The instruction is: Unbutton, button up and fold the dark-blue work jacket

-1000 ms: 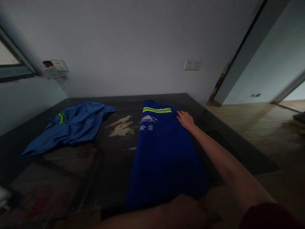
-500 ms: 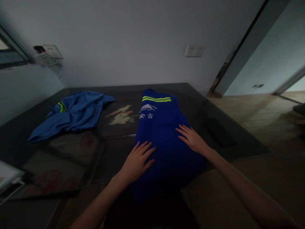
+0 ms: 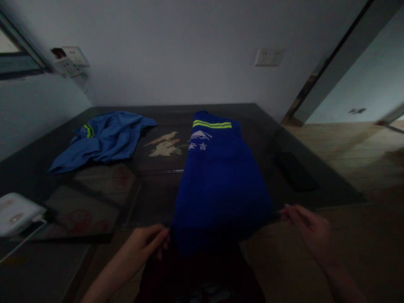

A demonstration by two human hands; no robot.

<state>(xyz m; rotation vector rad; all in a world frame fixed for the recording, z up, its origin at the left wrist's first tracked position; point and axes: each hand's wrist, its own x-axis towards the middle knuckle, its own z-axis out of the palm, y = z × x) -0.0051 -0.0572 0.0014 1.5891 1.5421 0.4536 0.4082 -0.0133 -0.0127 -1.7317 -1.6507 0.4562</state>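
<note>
A dark blue work shirt (image 3: 221, 176) lies folded lengthwise on the dark table, its yellow-green reflective stripes and white lettering at the far end. Its near end hangs over the table's front edge. My left hand (image 3: 150, 244) is closed at the near left corner of the shirt, thumb and fingers pinched on the cloth. Out at the near right corner, my right hand (image 3: 307, 227) is also closed, its fingertips pinching the dark edge of the cloth. To the left lies a second, lighter blue garment (image 3: 107, 139), loosely crumpled, with a yellow-green stripe.
The dark glossy table (image 3: 158, 185) has a bird-and-flower picture (image 3: 166, 145) on its top. A black flat object (image 3: 295, 170) lies at the right. A white device (image 3: 19, 214) with a cable is at the left. Wall sockets (image 3: 269, 57) are behind.
Both hands have moved from lying spread on the shirt to its near corners, drawing back and apart. Their fingers have closed on the cloth. The view has shifted slightly.
</note>
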